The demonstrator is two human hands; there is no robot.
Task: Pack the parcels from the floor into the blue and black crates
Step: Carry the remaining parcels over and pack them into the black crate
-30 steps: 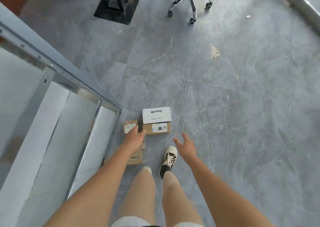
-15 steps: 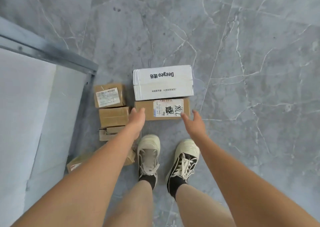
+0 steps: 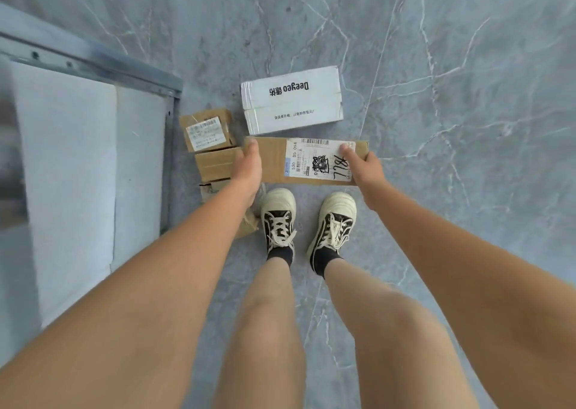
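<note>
The grey marble floor (image 3: 436, 66) filled most of what I saw, veined with white lines. To my left stood a metal-framed rack (image 3: 93, 66) with pale white panels, its corner post coming down close to the parcels.

Next in size was the white box (image 3: 291, 100), printed with dark lettering, lying flat on the floor just beyond the parcel I held. That parcel was a long brown cardboard box (image 3: 271, 159) with a white shipping label and black marker scrawl on its top face. It lay crosswise in front of my shoes (image 3: 279, 218), and I could not tell whether it had left the floor.

My left hand (image 3: 247, 167) gripped the box's left end, thumb on the top face and fingers wrapped round the side. My right hand (image 3: 363, 167) gripped the right end the same way, thumb pressed on the label and fingers curled over the far edge.

To the left of the held box sat a small labelled brown parcel (image 3: 207, 129), nearest the rack post. Just below it lay a plain brown parcel (image 3: 215, 164), partly hidden by my left hand. A further brown parcel (image 3: 215, 187) peeked out beneath that one, mostly covered by my left forearm. No crate was in view.
</note>
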